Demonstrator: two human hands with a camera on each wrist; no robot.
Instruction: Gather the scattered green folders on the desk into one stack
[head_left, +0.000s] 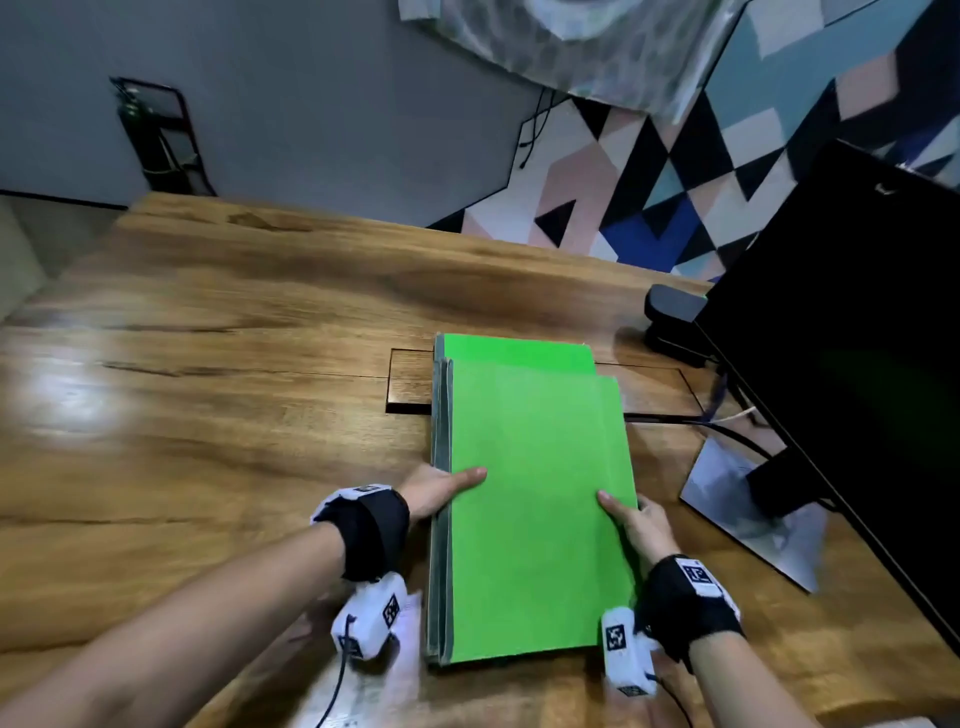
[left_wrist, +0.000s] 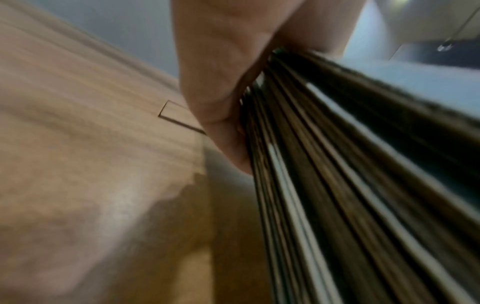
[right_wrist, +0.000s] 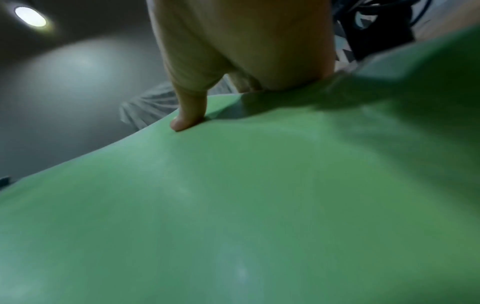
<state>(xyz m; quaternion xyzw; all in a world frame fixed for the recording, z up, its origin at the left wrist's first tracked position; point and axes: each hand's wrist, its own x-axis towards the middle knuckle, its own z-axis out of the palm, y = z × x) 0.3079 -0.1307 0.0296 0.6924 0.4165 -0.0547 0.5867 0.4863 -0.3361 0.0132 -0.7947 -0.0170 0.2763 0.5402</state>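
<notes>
A stack of green folders (head_left: 535, 499) lies lengthwise on the wooden desk (head_left: 208, 364). A lower folder (head_left: 519, 353) sticks out at the far end. My left hand (head_left: 441, 488) grips the stack's left edge, thumb on top and fingers underneath. My right hand (head_left: 636, 522) grips the right edge, thumb on the top cover. In the left wrist view the fingers (left_wrist: 221, 123) lie against the layered folder edges (left_wrist: 337, 164). The right wrist view shows the thumb (right_wrist: 185, 121) pressing the green cover (right_wrist: 233, 205).
A black monitor (head_left: 841, 364) stands at the right on a silver base (head_left: 753, 514), with cables behind. A dark device (head_left: 672, 322) sits near the monitor's far corner. A rectangular hatch (head_left: 410, 384) is cut into the desk beneath the stack's far end.
</notes>
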